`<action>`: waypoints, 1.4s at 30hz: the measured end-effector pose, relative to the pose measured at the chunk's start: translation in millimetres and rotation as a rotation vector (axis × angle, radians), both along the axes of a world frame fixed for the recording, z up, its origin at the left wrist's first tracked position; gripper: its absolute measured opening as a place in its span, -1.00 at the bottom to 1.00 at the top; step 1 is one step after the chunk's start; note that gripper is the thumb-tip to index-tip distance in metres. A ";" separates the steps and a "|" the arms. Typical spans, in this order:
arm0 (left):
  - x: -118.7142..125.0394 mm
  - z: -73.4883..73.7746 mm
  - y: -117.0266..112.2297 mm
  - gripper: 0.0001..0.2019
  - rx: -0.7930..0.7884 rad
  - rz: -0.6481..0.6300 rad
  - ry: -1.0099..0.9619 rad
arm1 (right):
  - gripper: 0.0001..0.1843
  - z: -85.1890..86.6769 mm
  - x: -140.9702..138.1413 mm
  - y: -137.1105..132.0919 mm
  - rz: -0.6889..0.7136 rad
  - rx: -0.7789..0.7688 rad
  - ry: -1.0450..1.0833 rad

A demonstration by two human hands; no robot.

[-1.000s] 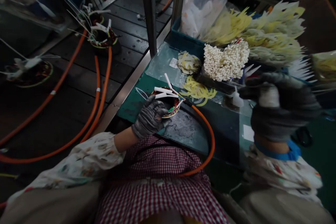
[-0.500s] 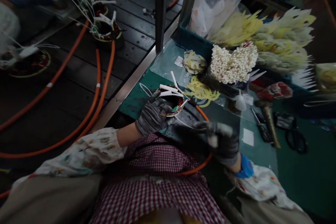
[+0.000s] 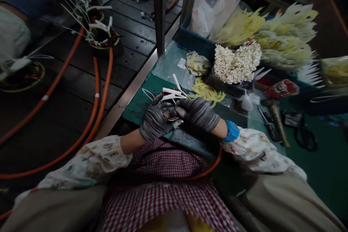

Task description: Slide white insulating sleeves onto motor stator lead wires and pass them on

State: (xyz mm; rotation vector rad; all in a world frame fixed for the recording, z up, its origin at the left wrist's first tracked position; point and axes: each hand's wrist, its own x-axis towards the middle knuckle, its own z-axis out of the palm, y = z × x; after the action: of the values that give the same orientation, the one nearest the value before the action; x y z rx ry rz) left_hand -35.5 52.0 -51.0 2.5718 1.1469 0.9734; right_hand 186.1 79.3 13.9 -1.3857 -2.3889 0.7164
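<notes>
A wound motor stator (image 3: 173, 118) sits on the bench in front of me, mostly covered by my gloved hands. My left hand (image 3: 158, 119) is closed round its near left side. White sleeved leads (image 3: 172, 91) stick up from it, and a thin white cord loop (image 3: 147, 94) pokes out at the left. My right hand (image 3: 199, 113) is closed over the stator's right side, its fingertips pinched together close to the left fingers. What the right fingertips hold is hidden. An orange cable (image 3: 214, 165) curves below my right wrist.
Yellow insulation strips (image 3: 208, 91) and a bundle of white-tipped pieces (image 3: 237, 61) lie behind the stator. A hammer (image 3: 276, 121) and scissors (image 3: 306, 136) rest at right. More stators (image 3: 102, 38) with orange cables stand left, near another person's arm (image 3: 13, 34).
My right hand, which was out to the right with a thin white cord stretched from the stator, has come in to the stator beside my left hand. The left hand keeps its hold.
</notes>
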 end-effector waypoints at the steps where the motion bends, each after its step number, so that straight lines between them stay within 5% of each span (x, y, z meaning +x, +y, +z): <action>1: 0.0 0.6 -0.1 -0.88 -0.006 0.000 0.007 | -0.68 -1.6 -0.7 -0.4 -0.021 -0.018 0.134; 5: -0.2 4.6 -2.1 -0.85 -0.011 0.001 0.031 | -0.65 -8.3 6.2 -4.4 -0.125 -0.200 0.609; 9: -1.2 7.7 -3.3 -0.91 0.023 0.009 0.003 | -0.77 -6.2 16.7 -2.2 0.006 -0.389 0.684; 19: 0.4 7.7 -2.2 -0.87 0.001 0.029 0.008 | -0.80 -14.9 18.4 -5.2 -0.021 -0.272 0.713; 25: 2.0 9.2 -4.1 -0.84 0.043 0.025 -0.015 | -0.75 -36.1 30.0 -16.8 0.210 -0.064 0.482; 29: 0.9 7.7 -2.5 -0.84 0.013 0.010 0.009 | -0.73 -45.4 36.9 -26.2 0.094 -0.004 0.349; 35: 1.8 3.8 0.1 -0.88 -0.021 0.011 0.026 | -0.78 -30.7 29.2 -31.9 0.476 0.183 0.269; 42: -4.7 1.6 6.6 -0.85 0.046 -0.034 0.089 | -0.79 -25.8 -25.7 16.1 0.105 0.218 0.146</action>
State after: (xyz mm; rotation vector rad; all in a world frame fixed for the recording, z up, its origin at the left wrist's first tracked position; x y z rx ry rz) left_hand -40.2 58.7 -49.4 2.6868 1.1112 0.8958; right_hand 160.3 95.3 -11.8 -1.0907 -2.3568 0.5426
